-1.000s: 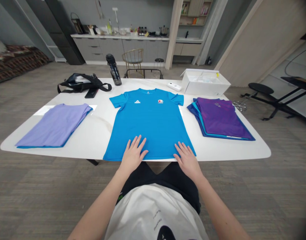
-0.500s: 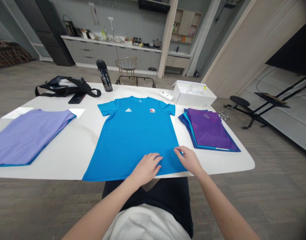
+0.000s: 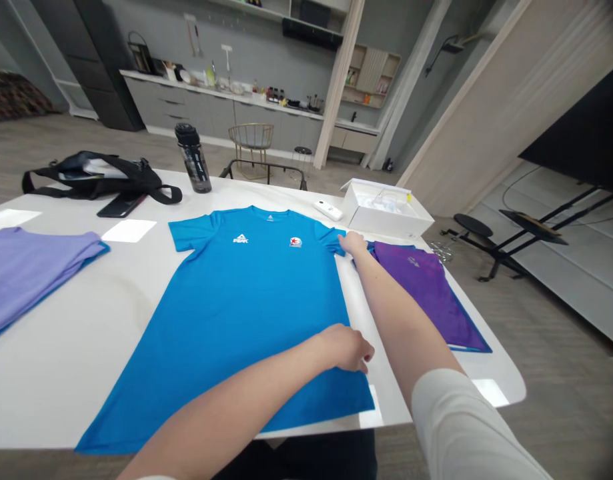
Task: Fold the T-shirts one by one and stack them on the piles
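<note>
A blue T-shirt (image 3: 256, 300) lies spread flat, front up, with white chest logos and its collar at the far side. My right hand (image 3: 353, 242) reaches to the sleeve on the right, its fingers closed on the sleeve's end. Lower down, my left hand (image 3: 345, 347) is over the shirt's right side edge near the hem. Its fingers are curled closed at that edge; the fingertips are partly hidden. My left forearm crosses above the lower part of the shirt.
A purple folded garment (image 3: 416, 280) tops a stack at right; a lavender one (image 3: 31, 267) lies left. Behind are a white box (image 3: 389, 217), a small white device (image 3: 328, 211), a bottle (image 3: 193, 160), a phone (image 3: 120, 205) and a black bag (image 3: 101, 177) on the white table (image 3: 86, 300).
My right hand has moved from the lower right edge up to the sleeve. My left hand has shifted right to the shirt's side edge and curled. The view has come closer to the table.
</note>
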A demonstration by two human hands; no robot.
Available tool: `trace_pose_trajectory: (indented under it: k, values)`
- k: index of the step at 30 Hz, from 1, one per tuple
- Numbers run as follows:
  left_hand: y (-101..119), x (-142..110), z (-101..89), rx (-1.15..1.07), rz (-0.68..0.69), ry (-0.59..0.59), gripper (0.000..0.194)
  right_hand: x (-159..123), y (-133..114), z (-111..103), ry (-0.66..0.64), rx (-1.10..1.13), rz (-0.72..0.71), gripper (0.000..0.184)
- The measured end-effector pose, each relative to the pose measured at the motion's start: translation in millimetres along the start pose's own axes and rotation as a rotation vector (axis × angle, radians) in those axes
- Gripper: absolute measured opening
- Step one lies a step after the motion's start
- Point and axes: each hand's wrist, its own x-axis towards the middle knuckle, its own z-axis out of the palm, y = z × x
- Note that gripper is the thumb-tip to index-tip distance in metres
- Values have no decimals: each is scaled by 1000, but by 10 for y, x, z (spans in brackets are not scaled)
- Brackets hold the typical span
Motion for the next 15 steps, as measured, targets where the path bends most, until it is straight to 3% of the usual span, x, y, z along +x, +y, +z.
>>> trace_pose_trajectory:
  k: [4, 7, 10, 13, 15]
  values:
    - [35, 18, -38, -226, -60, -322, 41, 307, 36, 224, 11, -16, 78, 64]
    - [117, 34, 28, -325, -77, -424, 48, 463, 58, 360, 23, 47, 115, 63]
    - [245, 14, 113, -224, -114, -273, 52, 565, 67, 443, 20, 181, 126, 47]
    - [342, -116, 188, -207, -219, 4, 65, 615, 52, 461, 28, 367, 139, 24]
    - [357, -266, 246, -300, -300, 178, 61, 631, 26, 423, 31, 512, 152, 17]
